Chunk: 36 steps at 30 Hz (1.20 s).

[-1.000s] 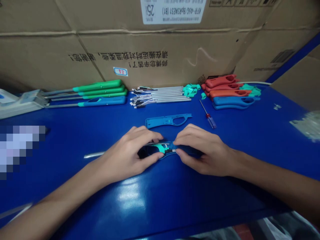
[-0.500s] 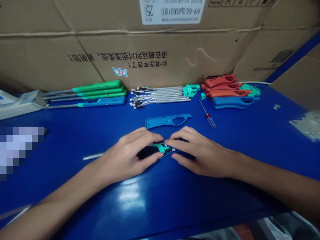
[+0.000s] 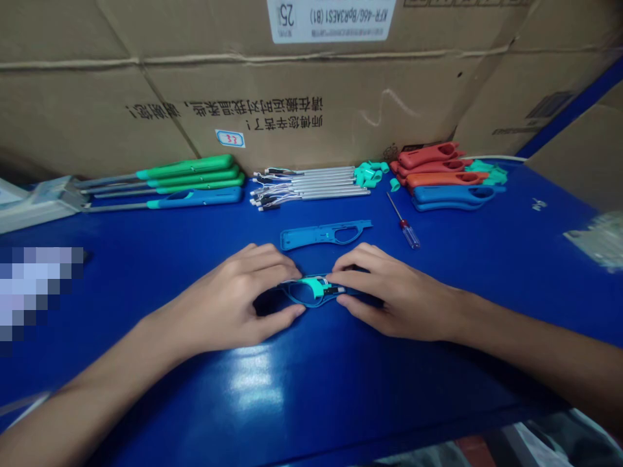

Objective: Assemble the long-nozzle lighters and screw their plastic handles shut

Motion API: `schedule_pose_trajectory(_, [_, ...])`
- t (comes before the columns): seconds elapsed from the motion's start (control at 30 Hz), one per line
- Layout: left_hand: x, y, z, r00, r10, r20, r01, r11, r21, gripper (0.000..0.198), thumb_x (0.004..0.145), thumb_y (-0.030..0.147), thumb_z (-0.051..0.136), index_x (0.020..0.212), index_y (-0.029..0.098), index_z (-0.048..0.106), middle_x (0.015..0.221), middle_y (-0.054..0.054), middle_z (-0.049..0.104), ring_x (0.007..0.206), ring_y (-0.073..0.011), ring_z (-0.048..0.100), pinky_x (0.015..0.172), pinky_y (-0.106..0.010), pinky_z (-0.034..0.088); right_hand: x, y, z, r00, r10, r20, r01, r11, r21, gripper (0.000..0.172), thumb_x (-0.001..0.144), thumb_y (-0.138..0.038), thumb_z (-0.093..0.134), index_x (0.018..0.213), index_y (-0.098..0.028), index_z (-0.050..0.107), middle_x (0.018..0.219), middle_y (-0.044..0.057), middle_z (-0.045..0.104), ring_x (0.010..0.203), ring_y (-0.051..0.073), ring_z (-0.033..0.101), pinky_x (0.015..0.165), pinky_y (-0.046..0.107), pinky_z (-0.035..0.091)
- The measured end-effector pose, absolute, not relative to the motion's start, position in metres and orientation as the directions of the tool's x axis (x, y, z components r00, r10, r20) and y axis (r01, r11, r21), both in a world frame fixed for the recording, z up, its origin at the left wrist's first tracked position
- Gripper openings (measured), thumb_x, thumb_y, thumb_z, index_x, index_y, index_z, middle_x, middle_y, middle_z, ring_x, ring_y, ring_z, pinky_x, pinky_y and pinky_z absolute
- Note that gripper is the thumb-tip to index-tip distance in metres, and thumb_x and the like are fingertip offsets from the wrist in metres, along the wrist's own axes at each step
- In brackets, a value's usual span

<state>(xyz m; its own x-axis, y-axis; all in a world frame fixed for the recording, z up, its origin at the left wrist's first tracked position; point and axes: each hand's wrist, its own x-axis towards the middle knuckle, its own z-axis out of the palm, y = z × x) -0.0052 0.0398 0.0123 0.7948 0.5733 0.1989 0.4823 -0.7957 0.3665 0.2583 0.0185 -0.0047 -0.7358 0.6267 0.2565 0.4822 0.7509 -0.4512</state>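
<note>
A blue handle shell (image 3: 306,303) lies between my two hands, with a teal trigger piece (image 3: 316,285), thin white wires and a small black part inside it. My left hand (image 3: 250,295) is closed round the shell's left portion, thumb at the lower edge and fingers on the upper edge. On the right portion, my right hand (image 3: 394,292) grips the shell, fingertips beside the black part. The palms hide both ends of the shell. Just beyond the hands lies a second blue shell half (image 3: 306,237), untouched.
Behind are assembled green lighters (image 3: 195,172), metal rods with wires (image 3: 326,183), teal pieces (image 3: 372,173) and red, orange and blue shells (image 3: 438,175). A screwdriver (image 3: 409,233) lies right of centre. A cardboard box (image 3: 272,84) stands along the back.
My left hand has shifted left along the shell, its thumb coming off the teal piece and uncovering more of the handle opening. My right hand has barely moved.
</note>
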Motion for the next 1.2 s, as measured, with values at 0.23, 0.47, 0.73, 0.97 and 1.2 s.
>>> schedule_pose_trajectory(0.23, [-0.004, 0.039, 0.011, 0.797, 0.565, 0.215, 0.471, -0.803, 0.364, 0.022, 0.092, 0.033, 0.065, 0.105, 0.016, 0.070, 0.106, -0.008, 0.070, 0.100, -0.0221, 0.062, 0.090, -0.038, 0.049, 0.259, 0.017, -0.004, -0.745, 0.625, 0.235, 0.496, 0.754, -0.431, 0.030, 0.097, -0.017, 0.052, 0.126, -0.013, 0.062, 0.117, 0.014, 0.060, 0.107, 0.024, 0.054, 0.095, 0.042, 0.048])
schedule_pose_trajectory(0.47, [-0.004, 0.040, 0.011, 0.791, 0.561, 0.243, 0.476, -0.814, 0.333, 0.023, 0.090, 0.035, 0.068, 0.102, 0.015, 0.072, 0.103, -0.008, 0.071, 0.098, -0.0226, 0.064, 0.087, -0.038, 0.049, 0.258, 0.018, -0.004, -0.744, 0.628, 0.230, 0.491, 0.747, -0.449, 0.025, 0.097, -0.018, 0.053, 0.119, -0.013, 0.064, 0.115, 0.013, 0.061, 0.106, 0.023, 0.054, 0.095, 0.041, 0.047])
schedule_pose_trajectory(0.73, [-0.006, 0.042, 0.011, 0.786, 0.552, 0.280, 0.486, -0.830, 0.272, 0.022, 0.089, 0.037, 0.069, 0.095, 0.016, 0.072, 0.099, -0.006, 0.071, 0.094, -0.0214, 0.064, 0.084, -0.037, 0.047, 0.260, 0.019, -0.005, -0.738, 0.631, 0.240, 0.488, 0.744, -0.456, 0.025, 0.097, -0.018, 0.054, 0.119, -0.011, 0.064, 0.113, 0.012, 0.061, 0.106, 0.022, 0.054, 0.095, 0.038, 0.046])
schedule_pose_trajectory(0.97, [-0.014, 0.043, 0.020, 0.800, 0.568, 0.195, 0.526, -0.819, 0.228, 0.016, 0.088, 0.035, 0.067, 0.093, 0.021, 0.070, 0.093, -0.001, 0.071, 0.088, -0.0193, 0.065, 0.084, -0.036, 0.043, 0.262, 0.018, -0.007, -0.743, 0.624, 0.242, 0.482, 0.750, -0.453, 0.029, 0.097, -0.018, 0.055, 0.124, -0.010, 0.063, 0.116, 0.012, 0.061, 0.108, 0.022, 0.053, 0.097, 0.037, 0.046])
schedule_pose_trajectory(1.2, [-0.027, 0.048, 0.031, 0.773, 0.632, 0.054, 0.615, -0.768, 0.181, 0.015, 0.085, 0.035, 0.061, 0.091, 0.022, 0.067, 0.084, -0.001, 0.068, 0.078, -0.0207, 0.062, 0.079, -0.036, 0.044, 0.262, 0.020, -0.008, -0.746, 0.618, 0.246, 0.474, 0.753, -0.456, 0.027, 0.097, -0.018, 0.055, 0.121, -0.011, 0.065, 0.114, 0.011, 0.061, 0.106, 0.021, 0.054, 0.095, 0.036, 0.046])
